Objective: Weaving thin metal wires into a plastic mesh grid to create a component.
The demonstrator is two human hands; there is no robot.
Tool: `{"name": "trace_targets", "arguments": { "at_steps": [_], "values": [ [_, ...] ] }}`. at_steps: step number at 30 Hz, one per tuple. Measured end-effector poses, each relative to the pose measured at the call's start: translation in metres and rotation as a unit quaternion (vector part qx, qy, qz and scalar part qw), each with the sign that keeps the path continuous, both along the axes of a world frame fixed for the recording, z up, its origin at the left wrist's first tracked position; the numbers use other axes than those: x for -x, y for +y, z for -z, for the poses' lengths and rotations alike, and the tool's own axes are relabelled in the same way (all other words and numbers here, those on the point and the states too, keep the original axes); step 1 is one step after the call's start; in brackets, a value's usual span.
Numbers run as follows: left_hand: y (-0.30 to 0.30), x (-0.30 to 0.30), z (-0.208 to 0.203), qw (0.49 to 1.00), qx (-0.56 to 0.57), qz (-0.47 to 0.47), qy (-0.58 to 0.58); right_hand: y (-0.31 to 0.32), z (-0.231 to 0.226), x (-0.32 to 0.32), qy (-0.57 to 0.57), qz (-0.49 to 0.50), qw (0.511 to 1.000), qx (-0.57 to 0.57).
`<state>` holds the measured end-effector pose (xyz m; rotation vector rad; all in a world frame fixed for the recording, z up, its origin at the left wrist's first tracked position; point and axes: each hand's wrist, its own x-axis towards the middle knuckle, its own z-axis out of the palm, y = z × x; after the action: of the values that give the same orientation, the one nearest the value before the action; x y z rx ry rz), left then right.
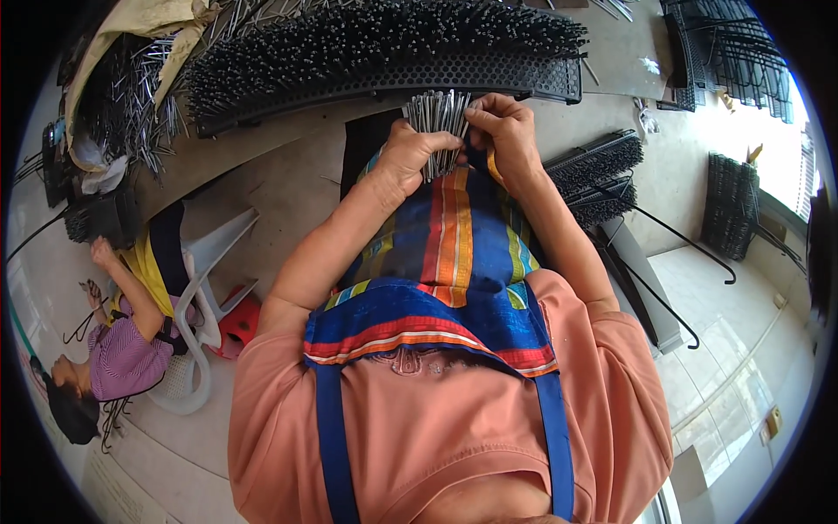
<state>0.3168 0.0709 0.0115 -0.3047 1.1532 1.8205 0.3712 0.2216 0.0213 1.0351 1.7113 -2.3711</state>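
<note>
A head-worn fisheye looks down from nearby.

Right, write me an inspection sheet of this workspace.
Surface: grey-brown worktop, bearing a long black perforated rack densely filled with dark rods.
Things in hand: bundle of thin metal rods, tips roughly level.
Clutter: heap of loose metal rods at left, beside tan wrapping.
Hands: left hand grips the bundle, thumb across it; right hand is at its right side, fingertips partly hidden.
Cables: none clearly identifiable.
Surroundings: another person seated at left; black bristly racks at right.
</note>
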Motion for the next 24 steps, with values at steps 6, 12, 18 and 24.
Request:
{"name": "trace_targets", "arguments": {
  "at_steps": [6,12,18,24],
  "values": [
    [-0.002,0.003,0.000,1.000,-0.011,0.017,0.000,-0.003,0.003,-0.004,0.031,0.034,0.999,0.012],
    [-0.004,-0.002,0.004,1.000,0.011,-0.014,-0.012,-0.007,-0.010,-0.020,0.071,-0.044,0.996,0.011],
    [-0.009,-0.006,0.008,0.999,0.044,-0.003,0.006,-0.017,-0.038,-0.033,0.119,-0.015,0.992,-0.029],
    [-0.010,-0.013,0.005,0.997,-0.046,0.057,0.024,0.010,-0.009,-0.019,-0.030,0.003,0.999,0.034]
  ]
}}
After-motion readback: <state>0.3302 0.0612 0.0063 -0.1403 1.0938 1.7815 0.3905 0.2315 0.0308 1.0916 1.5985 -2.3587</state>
